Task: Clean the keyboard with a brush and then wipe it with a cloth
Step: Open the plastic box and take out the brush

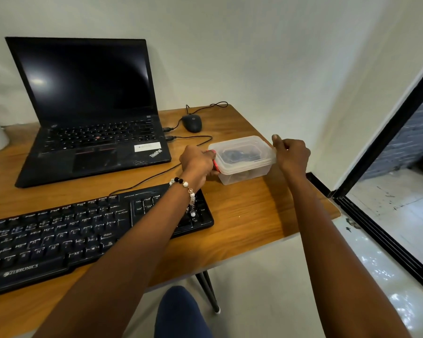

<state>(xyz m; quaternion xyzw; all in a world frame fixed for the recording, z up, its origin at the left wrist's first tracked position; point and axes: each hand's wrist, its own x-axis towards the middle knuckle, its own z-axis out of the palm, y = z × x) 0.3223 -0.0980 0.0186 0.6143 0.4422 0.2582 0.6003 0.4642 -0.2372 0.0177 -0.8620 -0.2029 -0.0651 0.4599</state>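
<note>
A black keyboard [59, 237] lies along the front left of the wooden desk [249, 215]. Behind its right end stands a clear plastic box [242, 164] with its lid on and something dark inside; what it is cannot be made out. My left hand [198, 162], with a bead bracelet on the wrist, grips the box's left end at a red clip. My right hand [291, 154] pinches the lid's right edge with curled fingers. No brush or cloth shows in the open.
An open black laptop [88, 113] with a dark screen stands at the back left. A black mouse [192, 123] lies behind the box, and cables [156, 176] run across the desk. The desk's right edge is near a black door frame [376, 147].
</note>
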